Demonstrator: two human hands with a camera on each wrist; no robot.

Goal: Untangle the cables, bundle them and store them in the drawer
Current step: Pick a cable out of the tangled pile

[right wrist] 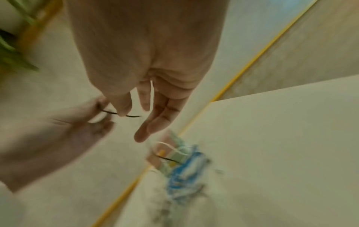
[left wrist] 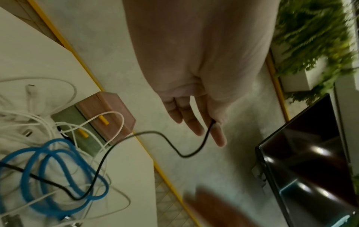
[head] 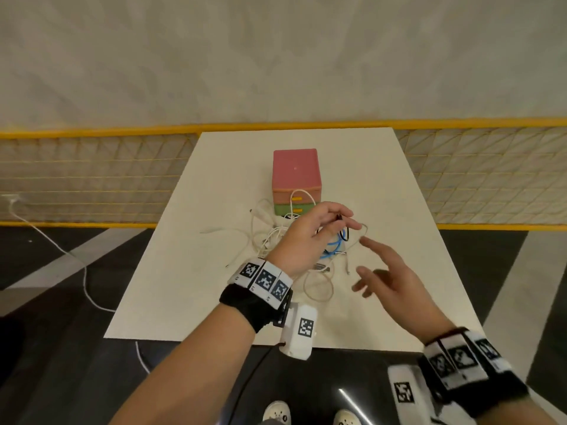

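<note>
A tangle of white cables (head: 267, 237), a blue cable (head: 333, 246) and a thin black cable (left wrist: 153, 133) lies on the white table (head: 184, 286), in front of a small drawer box (head: 296, 176). The box has a pink drawer above a green drawer (left wrist: 85, 138), each with a yellow handle. My left hand (head: 343, 220) is raised over the pile and pinches the black cable's end between thumb and forefinger (left wrist: 209, 135). My right hand (head: 368, 256) hovers just right of it, fingers spread, holding nothing; the right wrist view shows it (right wrist: 134, 122) blurred.
A yellow rail with mesh fencing (head: 92, 179) runs behind the table. A white cord (head: 61, 250) trails over the dark floor at left. In the left wrist view a dark glossy screen (left wrist: 310, 161) and green foliage (left wrist: 310, 38) stand beyond the table.
</note>
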